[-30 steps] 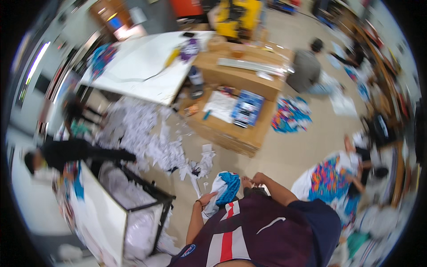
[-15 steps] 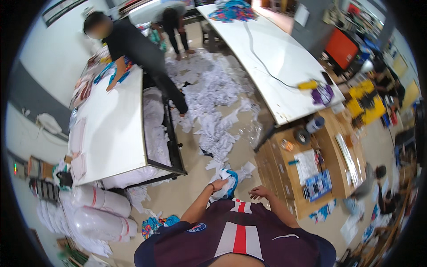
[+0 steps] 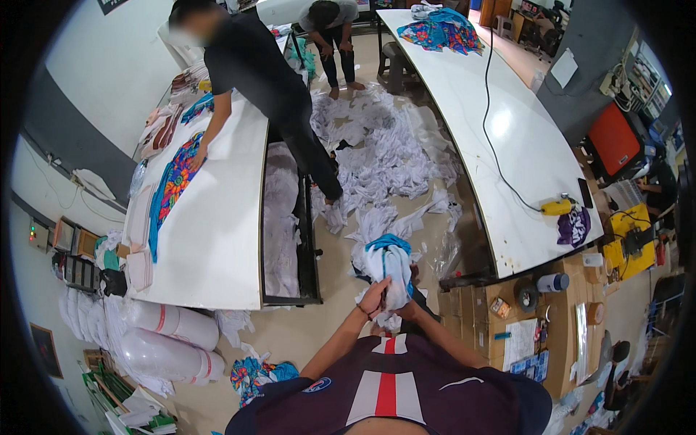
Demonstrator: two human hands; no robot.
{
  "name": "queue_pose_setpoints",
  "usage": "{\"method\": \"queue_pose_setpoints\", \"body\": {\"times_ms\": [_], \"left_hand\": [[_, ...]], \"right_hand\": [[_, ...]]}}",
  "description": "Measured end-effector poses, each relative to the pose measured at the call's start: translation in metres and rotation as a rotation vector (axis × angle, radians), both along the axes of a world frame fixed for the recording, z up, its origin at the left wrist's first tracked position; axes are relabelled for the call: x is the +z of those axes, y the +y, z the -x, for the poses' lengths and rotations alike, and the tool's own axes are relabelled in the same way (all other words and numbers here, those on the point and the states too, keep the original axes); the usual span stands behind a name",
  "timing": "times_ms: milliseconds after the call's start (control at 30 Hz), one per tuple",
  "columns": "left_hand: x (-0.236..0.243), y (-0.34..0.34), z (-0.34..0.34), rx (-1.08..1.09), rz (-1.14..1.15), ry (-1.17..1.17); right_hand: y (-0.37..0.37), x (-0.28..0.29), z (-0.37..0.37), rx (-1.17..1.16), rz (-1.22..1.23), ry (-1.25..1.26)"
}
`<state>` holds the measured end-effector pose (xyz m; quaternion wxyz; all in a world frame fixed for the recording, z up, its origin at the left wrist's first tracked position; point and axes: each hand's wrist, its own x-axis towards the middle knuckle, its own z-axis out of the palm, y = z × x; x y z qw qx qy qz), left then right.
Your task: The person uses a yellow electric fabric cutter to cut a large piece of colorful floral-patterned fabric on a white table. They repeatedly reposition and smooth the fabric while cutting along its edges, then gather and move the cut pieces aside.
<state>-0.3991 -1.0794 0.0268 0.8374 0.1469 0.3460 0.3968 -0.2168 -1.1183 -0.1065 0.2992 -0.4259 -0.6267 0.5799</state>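
In front of my body I hold a bunched white cloth with bright blue edging (image 3: 391, 264). My left hand (image 3: 375, 296) grips it from the left side, a dark band round the wrist. On the lower right side of the bundle is my right hand (image 3: 410, 310), closed against the fabric, its fingers partly hidden behind it. Below and beyond the bundle, white cloth scraps (image 3: 377, 159) lie heaped along the floor between two tables. A multicoloured patterned cloth (image 3: 254, 377) lies on the floor to my left.
A white table (image 3: 217, 239) stands left, where a co-worker (image 3: 254, 72) spreads patterned cloth (image 3: 177, 185). Another person (image 3: 333, 36) bends at the back. A long white table (image 3: 464, 123) and cardboard boxes (image 3: 464, 315) stand right. White plastic-wrapped rolls (image 3: 163, 355) lie at lower left.
My right hand, empty and apart before, has come onto the bundle beside my left. The bundle is raised and bunched. The co-worker's patterned cloth is now spread out. The view has shifted.
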Motion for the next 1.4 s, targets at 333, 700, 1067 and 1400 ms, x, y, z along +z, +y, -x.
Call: {"method": "queue_pose_setpoints", "body": {"times_ms": [333, 700, 1067, 1400], "left_hand": [[0.031, 0.165, 0.039, 0.573, -0.184, 0.329], [0.127, 0.355, 0.03, 0.554, -0.469, 0.571], [0.13, 0.562, 0.008, -0.031, -0.661, 0.552], [0.182, 0.734, -0.023, -0.265, -0.883, 0.751]], "right_hand": [[0.253, 0.065, 0.002, 0.047, 0.233, 0.161], [0.527, 0.208, -0.091, -0.609, 0.506, 1.003], [0.639, 0.237, -0.282, -1.116, -0.027, 1.159], [0.607, 0.26, -0.386, -1.855, -0.341, 0.946]]}}
